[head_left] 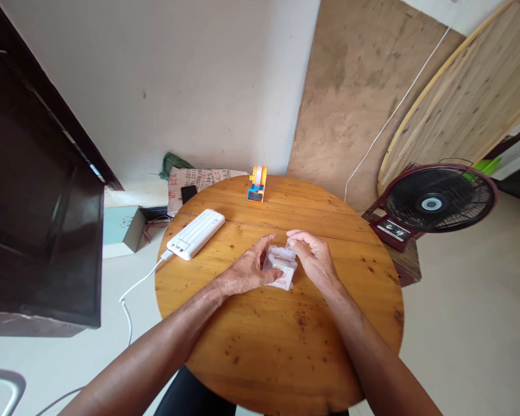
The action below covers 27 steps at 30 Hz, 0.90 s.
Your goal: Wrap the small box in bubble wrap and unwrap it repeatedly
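Observation:
A small white box (282, 278) with pinkish-red print on its front sits on the wooden table, its lid (282, 252) raised at the back. Around its left side is my left hand (252, 264), thumb pressed on the front and fingers reaching along the far side. My right hand (315, 254) is at the upper right corner of the lid, with thumb and forefinger pinched on its edge. What lies inside the box is too small to make out.
A white power bank (197, 233) with a plugged-in cable (134, 283) lies left on the round table (260, 358). An orange and blue tape dispenser (257, 185) stands at the far edge. Beyond the table's right side is a dark fan (433, 202); a pale green box (123, 228) rests on the floor.

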Each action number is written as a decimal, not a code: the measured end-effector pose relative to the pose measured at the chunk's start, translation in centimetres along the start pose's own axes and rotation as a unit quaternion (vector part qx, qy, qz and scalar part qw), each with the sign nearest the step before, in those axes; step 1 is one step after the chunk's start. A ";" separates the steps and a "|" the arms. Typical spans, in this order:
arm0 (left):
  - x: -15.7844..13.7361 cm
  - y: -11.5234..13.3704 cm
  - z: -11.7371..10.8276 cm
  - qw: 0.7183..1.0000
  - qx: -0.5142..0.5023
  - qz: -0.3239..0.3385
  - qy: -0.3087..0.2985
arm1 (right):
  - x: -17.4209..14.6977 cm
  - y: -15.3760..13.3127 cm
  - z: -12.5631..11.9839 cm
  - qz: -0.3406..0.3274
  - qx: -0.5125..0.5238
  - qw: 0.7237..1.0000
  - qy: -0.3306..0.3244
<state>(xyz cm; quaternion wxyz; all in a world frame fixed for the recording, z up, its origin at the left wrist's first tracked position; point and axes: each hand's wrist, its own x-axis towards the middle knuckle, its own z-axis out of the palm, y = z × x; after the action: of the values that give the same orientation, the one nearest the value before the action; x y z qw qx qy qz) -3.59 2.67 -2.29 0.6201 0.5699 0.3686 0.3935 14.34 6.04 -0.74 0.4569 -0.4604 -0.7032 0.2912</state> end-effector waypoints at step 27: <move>0.2 0.3 -0.6 0.999 0.047 0.000 0.016 | 0.8 3.5 0.3 0.163 0.228 0.954 0.109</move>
<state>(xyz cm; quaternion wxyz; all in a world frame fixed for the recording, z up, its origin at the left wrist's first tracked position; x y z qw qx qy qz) -4.09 3.13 -2.01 0.5866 0.5920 0.3969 0.3847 15.26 8.20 -3.43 0.5699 -0.4814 -0.4792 0.4625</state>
